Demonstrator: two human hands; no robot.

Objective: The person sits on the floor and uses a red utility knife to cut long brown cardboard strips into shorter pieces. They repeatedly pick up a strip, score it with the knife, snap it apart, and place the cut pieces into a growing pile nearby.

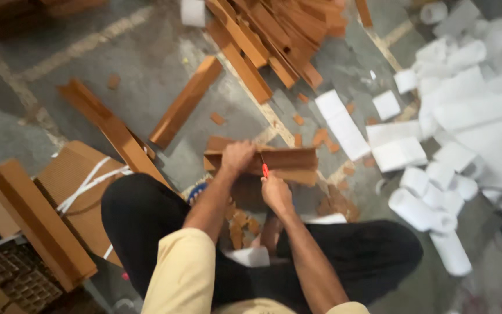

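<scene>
Pale yellow sleeves and black-trousered knees fill the near edge; person sits on the concrete floor. Left hand clamped over the top edge of a brown cardboard angle strip, which lies crosswise just ahead of the knees. Right hand closed round a red-handled cutter, its tip against the strip's near face, right beside the left hand. Judgement: cutting well here means pinning the strip firmly, keeping the holding fingers off the blade's line, and drawing straight through the fold. Small brown offcuts piled between the legs. More angle strips heaped farther off; white foam rolls and sheets to the right. Motion blur hides the blade.
</scene>
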